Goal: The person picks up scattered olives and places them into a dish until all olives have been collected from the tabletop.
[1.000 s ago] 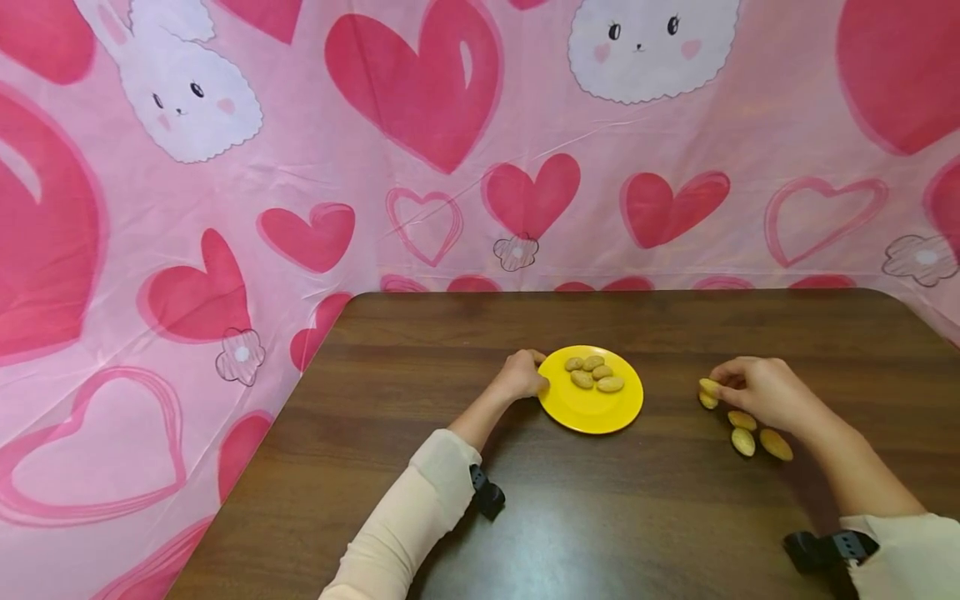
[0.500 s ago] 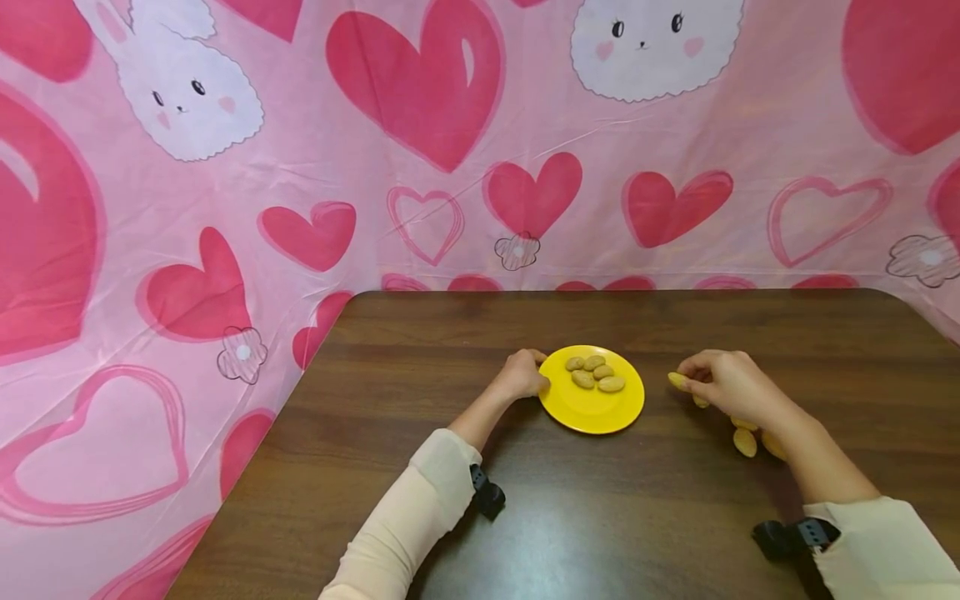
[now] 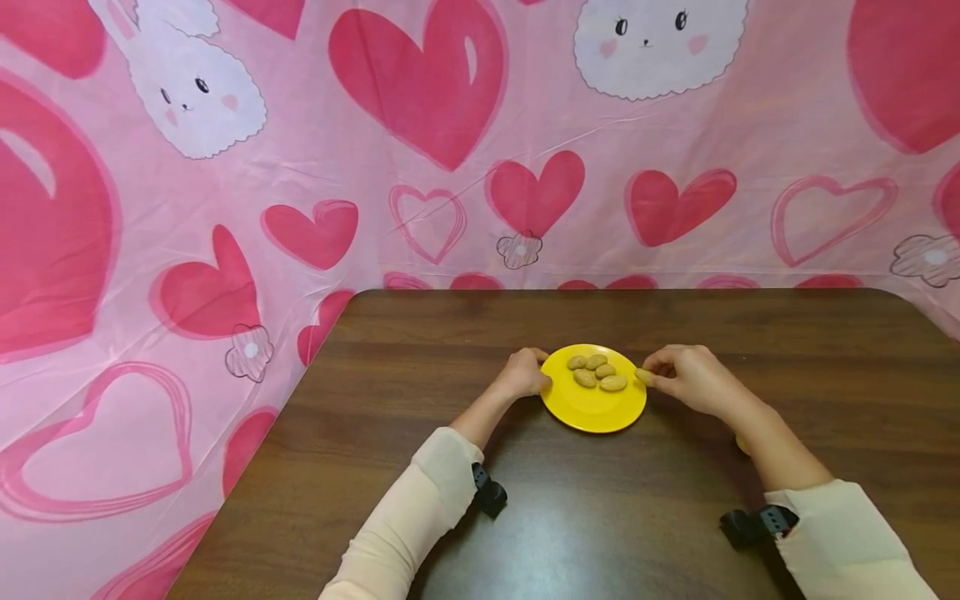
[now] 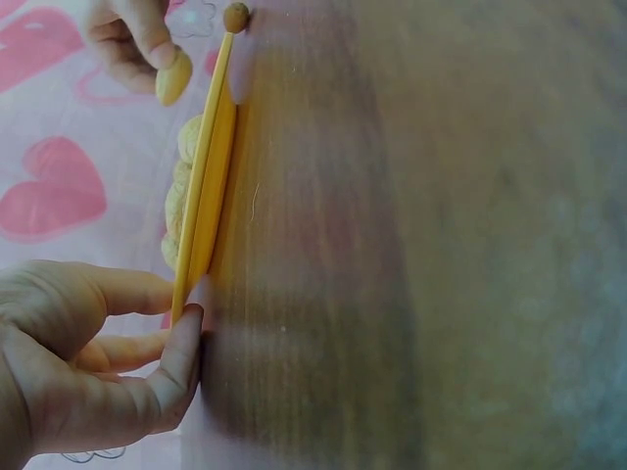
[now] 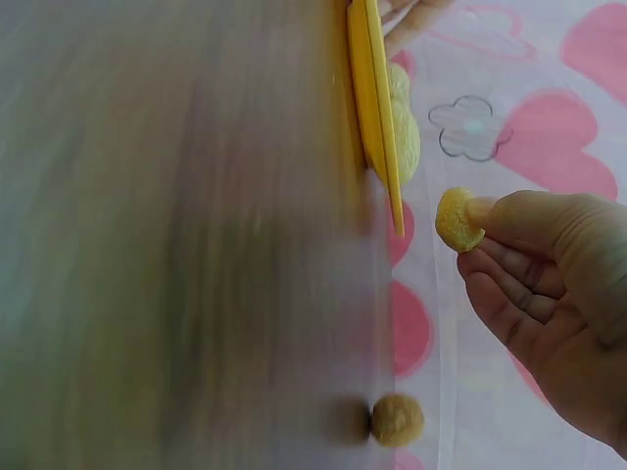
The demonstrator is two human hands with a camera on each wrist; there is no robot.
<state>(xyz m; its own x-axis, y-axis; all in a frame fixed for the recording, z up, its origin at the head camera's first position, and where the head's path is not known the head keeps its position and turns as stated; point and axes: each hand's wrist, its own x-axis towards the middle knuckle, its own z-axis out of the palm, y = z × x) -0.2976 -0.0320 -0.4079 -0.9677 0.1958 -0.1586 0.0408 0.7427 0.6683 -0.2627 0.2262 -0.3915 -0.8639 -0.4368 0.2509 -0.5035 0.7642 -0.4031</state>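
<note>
My left hand (image 3: 522,375) pinches the left rim of a round yellow plate (image 3: 592,414), thumb on one face and fingers beneath in the left wrist view. Several oval yellow-brown pieces, like small potatoes (image 3: 613,383), lie grouped on the plate's far half. Between thumb and fingertips, my right hand (image 3: 697,379) holds another small potato-like piece (image 5: 457,219) near the plate's right rim. From the left wrist this held piece (image 4: 174,78) appears raised above the plate, touching nothing but the hand.
On the brown wooden table (image 3: 600,517), another oval piece (image 3: 742,443) shows partly behind my right forearm, which may hide others. One piece (image 5: 397,421) sits on the tabletop in the right wrist view. A pink heart-patterned cloth (image 3: 450,208) hangs behind.
My right hand has lifted one oval piece from the group on the right and carried it left to the plate's right rim. The left hand keeps its hold on the plate.
</note>
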